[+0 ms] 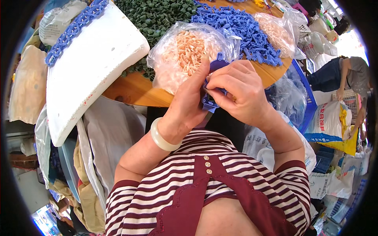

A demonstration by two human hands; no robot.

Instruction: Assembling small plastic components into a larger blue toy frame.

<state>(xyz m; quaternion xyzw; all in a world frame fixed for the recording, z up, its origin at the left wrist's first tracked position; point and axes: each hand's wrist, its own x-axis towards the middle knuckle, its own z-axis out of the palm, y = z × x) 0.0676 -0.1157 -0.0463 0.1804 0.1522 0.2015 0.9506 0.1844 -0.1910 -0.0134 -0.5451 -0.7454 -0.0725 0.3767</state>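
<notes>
Between my hands, in front of my chest at the table's near edge, is a blue plastic piece with small round details. My left hand wraps around it from the left, thumb pointing up along its side. From the right, my right hand pinches at its middle, fingers bent; whatever sits in the fingertips is too small or hidden to name. The piece's upper end shows above the fingers. Just beyond my hands lies an open clear plastic bag of small peach-coloured plastic parts.
On the round wooden table are heaps of dark green parts and blue parts, plus another bag of peach parts. A white foam board carries a row of blue pieces. A person bends over sacks at right.
</notes>
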